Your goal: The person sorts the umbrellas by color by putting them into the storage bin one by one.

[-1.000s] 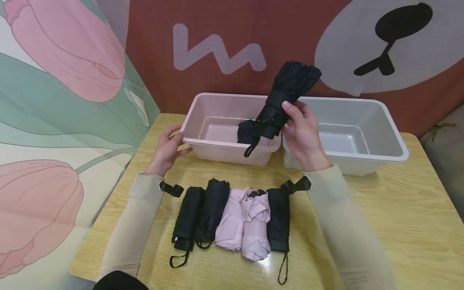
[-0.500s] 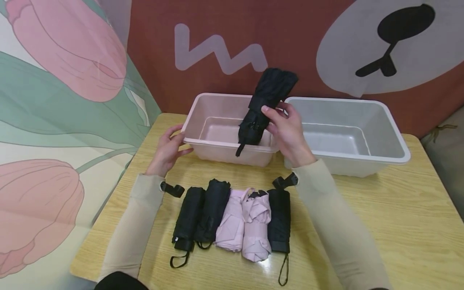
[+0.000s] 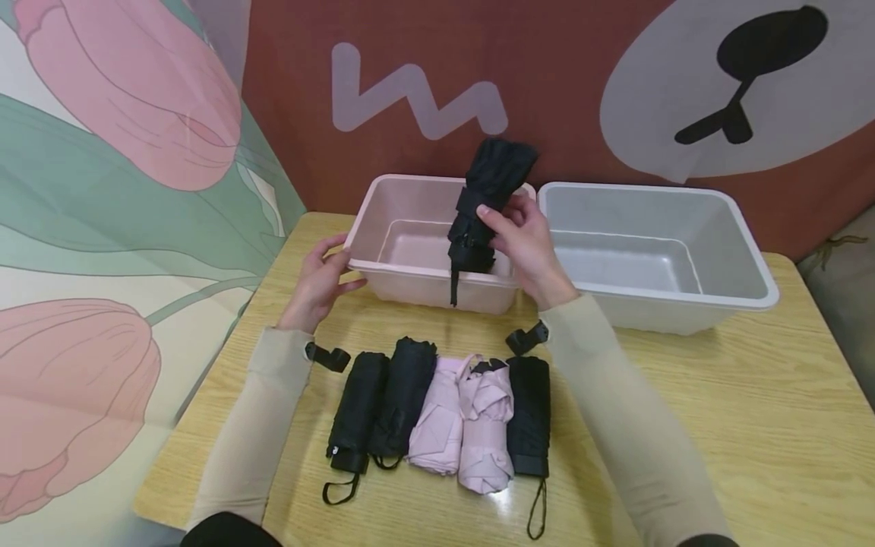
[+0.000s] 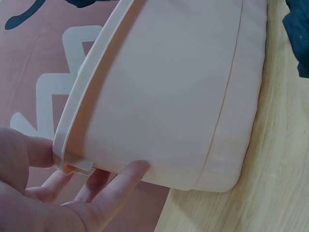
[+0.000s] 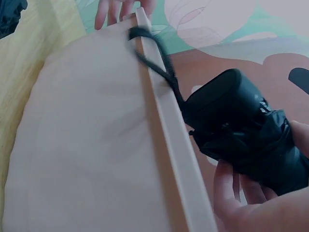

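Umbrella row near, grey bin right, left hand holding pink bin, right hand gripping black umbrella, wooden table, mural far.

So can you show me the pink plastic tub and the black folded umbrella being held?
Pink plastic tub (image 3: 420,287), head view: the front wall.
Held black folded umbrella (image 3: 475,194), head view: the middle of its body.
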